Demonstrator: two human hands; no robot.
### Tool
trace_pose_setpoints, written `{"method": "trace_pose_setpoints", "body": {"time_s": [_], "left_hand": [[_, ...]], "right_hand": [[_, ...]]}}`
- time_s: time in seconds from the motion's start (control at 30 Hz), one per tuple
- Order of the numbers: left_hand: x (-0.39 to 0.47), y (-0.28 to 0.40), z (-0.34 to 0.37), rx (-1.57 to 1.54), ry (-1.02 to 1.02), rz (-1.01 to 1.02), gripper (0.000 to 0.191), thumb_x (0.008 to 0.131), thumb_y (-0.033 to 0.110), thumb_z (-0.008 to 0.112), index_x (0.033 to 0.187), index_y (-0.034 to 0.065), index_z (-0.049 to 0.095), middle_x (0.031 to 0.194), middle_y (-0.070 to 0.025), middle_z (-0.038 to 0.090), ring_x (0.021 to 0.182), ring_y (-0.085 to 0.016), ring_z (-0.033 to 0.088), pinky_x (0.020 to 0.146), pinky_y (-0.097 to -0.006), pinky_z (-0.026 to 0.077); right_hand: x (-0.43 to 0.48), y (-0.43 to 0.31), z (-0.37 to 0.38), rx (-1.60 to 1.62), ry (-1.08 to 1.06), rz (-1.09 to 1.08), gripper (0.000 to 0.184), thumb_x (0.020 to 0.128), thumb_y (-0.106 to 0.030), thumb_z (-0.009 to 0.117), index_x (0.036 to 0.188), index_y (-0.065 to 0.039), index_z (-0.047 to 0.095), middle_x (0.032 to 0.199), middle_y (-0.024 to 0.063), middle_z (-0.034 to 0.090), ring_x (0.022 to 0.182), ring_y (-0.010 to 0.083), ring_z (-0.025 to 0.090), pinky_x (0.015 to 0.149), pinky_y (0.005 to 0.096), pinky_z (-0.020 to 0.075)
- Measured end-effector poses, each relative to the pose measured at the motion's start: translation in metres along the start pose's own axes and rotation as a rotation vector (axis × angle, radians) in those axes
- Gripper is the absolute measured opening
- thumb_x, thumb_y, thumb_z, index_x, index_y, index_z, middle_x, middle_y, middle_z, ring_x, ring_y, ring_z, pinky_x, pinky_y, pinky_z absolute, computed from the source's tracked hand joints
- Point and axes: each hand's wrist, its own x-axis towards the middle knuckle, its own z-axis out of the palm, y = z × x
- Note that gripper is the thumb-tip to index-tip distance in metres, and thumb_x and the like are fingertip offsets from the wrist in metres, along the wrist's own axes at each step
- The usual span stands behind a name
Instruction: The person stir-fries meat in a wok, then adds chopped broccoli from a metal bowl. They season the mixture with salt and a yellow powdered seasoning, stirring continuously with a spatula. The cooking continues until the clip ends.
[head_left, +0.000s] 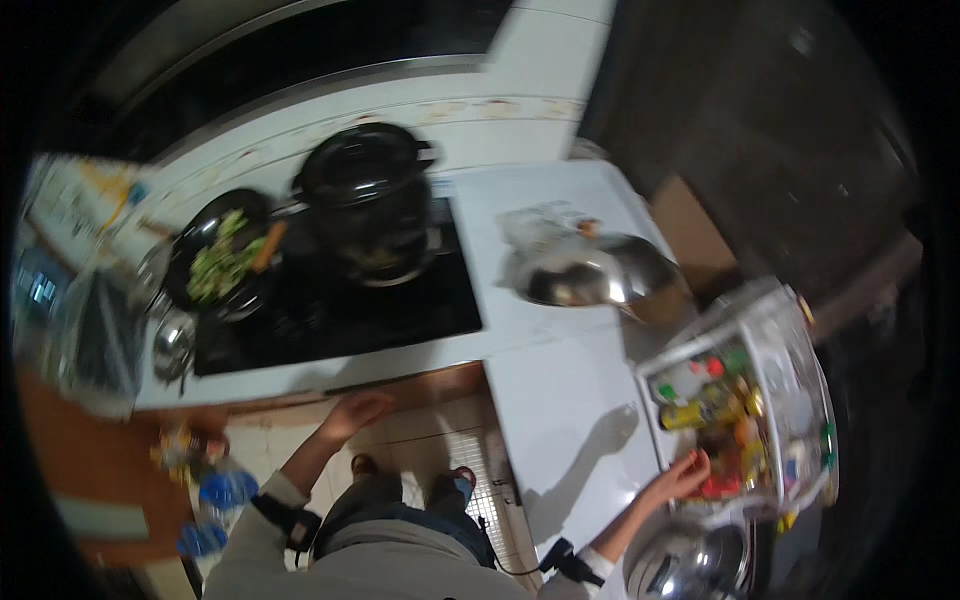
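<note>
My left hand hangs in front of the counter's edge, before the black hob, and seems to hold nothing; blur hides its fingers. Over at the right, my right hand is at the near edge of a white basket of bottles and packets, its fingers apart and nothing seen in them. A yellow-labelled bottle lies in that basket. On the hob stand a large black pot and, at its left, a dark wok with chopped green vegetables and a wooden handle.
A shiny metal wok or lid lies on the white counter beside a clear plastic bag. At the lower right is a steel pot. A metal ladle rests left of the hob. Blue-capped bottles stand lower left.
</note>
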Motion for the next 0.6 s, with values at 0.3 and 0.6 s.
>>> {"method": "trace_pose_setpoints", "body": {"time_s": [0.3, 0.6], "left_hand": [[-0.058, -0.033, -0.089, -0.214, 0.206, 0.089, 0.032, 0.095, 0.022, 0.056, 0.122, 0.0057, 0.057, 0.111, -0.0058, 0.061, 0.103, -0.015, 0.058, 0.093, -0.0295, 0.046], [-0.143, -0.034, -0.261, -0.181, 0.498, 0.309, 0.023, 0.091, 0.009, 0.055, 0.113, 0.0043, 0.061, 0.103, -0.0041, 0.062, 0.094, -0.013, 0.059, 0.084, -0.0253, 0.046]], "right_hand": [[-0.131, -0.255, 0.082, 0.652, -1.17, 0.048, 0.015, 0.097, -0.015, 0.05, 0.107, -0.004, 0.054, 0.082, 0.0026, 0.057, 0.068, 0.0073, 0.05, 0.058, 0.0195, 0.0414], [-0.361, -0.507, 0.151, 0.353, -1.537, -0.608, 0.037, 0.089, -0.022, 0.063, 0.115, -0.002, 0.045, 0.099, 0.0168, 0.056, 0.079, 0.0298, 0.062, 0.066, 0.0381, 0.0503]]}}
